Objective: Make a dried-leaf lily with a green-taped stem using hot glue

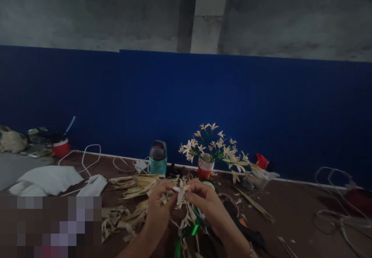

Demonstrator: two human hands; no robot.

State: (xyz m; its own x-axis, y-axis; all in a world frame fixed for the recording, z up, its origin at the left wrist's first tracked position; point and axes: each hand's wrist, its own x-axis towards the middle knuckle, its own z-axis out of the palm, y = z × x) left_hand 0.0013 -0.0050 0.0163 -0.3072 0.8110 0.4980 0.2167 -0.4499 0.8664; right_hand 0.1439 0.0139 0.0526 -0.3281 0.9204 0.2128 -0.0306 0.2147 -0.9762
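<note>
A small pale flower (180, 193) with pointed petals is held up between my two hands. My left hand (161, 198) pinches its left petal between thumb and fingertips. On the other side, my right hand (203, 196) closes thumb and fingers on the right part of the flower. Below the hands lie strips of dry husk (136, 207) and a bright green ribbon (192, 229). Just behind them stands a red and white paper cup (206, 167) holding a bunch of similar pale flowers (213, 149) on green stems.
A teal bottle (158, 159) with a dark lid stands behind the husks. White cloth (49, 178) and a red cup (61, 148) are at left. Loose cables (343, 219) and a clear plastic bag (261, 176) lie at right. A blue panel (186, 95) closes off the back.
</note>
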